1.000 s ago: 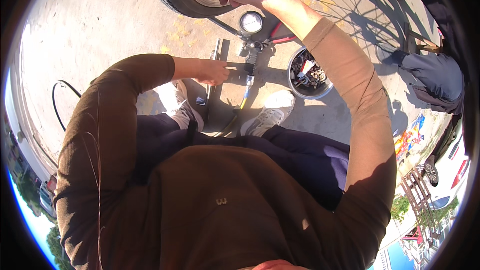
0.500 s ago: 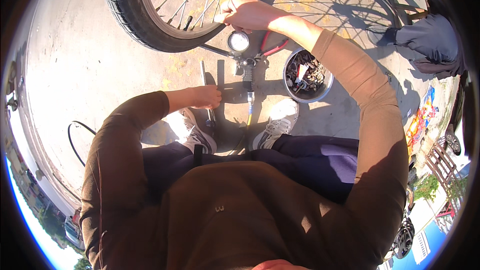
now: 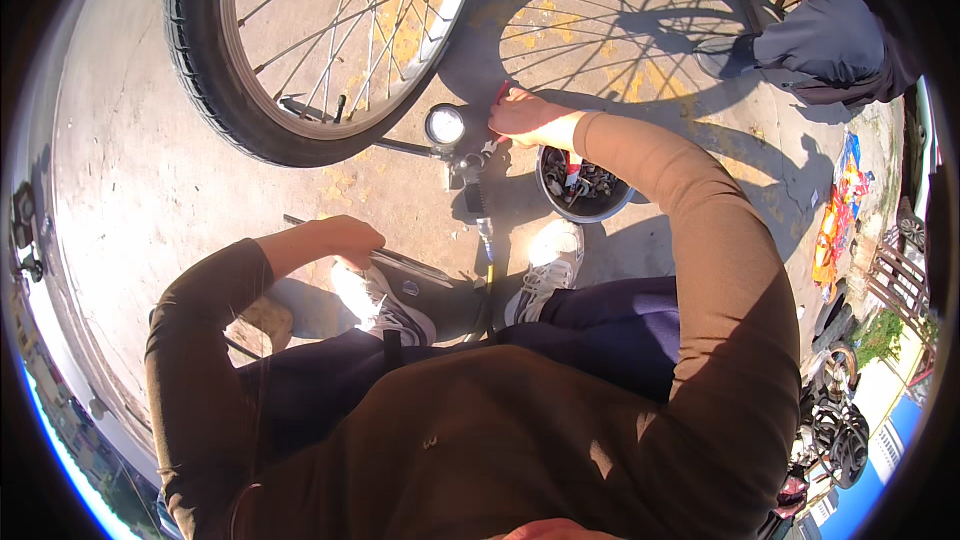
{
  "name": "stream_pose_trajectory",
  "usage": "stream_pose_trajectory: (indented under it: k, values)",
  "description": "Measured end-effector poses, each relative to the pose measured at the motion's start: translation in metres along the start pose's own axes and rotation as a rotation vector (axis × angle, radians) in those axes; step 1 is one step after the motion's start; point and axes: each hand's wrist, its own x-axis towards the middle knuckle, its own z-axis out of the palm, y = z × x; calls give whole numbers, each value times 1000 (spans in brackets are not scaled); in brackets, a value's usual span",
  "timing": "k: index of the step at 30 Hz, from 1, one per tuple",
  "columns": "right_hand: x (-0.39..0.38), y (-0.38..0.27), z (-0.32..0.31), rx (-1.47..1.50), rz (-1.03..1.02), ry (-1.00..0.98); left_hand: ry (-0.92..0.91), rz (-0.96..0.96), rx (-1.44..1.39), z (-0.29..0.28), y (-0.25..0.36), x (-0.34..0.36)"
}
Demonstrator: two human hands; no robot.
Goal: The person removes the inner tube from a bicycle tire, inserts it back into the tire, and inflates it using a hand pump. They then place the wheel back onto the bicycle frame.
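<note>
My right hand [image 3: 528,118] is closed around a red handle [image 3: 503,92], part of which shows above and below the fingers. Just left of it lies a tyre inflator [image 3: 470,178] with a round dial gauge [image 3: 445,125]; a yellowish hose [image 3: 490,275] runs from it between my shoes. My left hand [image 3: 345,240] is closed on a thin dark metal bar [image 3: 420,268], held slantwise above my left shoe. Beyond the gauge, a spoked bicycle wheel [image 3: 330,145] with a black tyre shows its valve on the inner rim. Its hub is at the top edge.
A round bucket [image 3: 592,219] of small metal parts stands right of the inflator. A brown block [image 3: 265,325] sits by my left shin. At far right are another person's grey-clothed leg [image 3: 825,40], a colourful wrapper [image 3: 840,220] and a wooden slatted thing [image 3: 895,290].
My right hand has come from the wheel rim down to the red handle. The bar in my left hand has swung from near upright to slantwise. The view has shifted, showing more wheel.
</note>
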Motion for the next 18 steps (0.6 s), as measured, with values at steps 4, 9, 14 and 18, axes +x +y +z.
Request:
stream_pose_trajectory:
  k: [4,9,14,18]
  values:
    - [-12,20,6,139,146,228,-15,-53,-577,-34,11,-43]
    - [-73,25,-55,651,509,455,376,57,-1504,-60,70,-68]
    - [-142,-50,-88,2021,234,575,759,304,-1565,-133,128,-20]
    - [-143,-90,-83,2264,61,902,813,325,-964,-181,174,15]
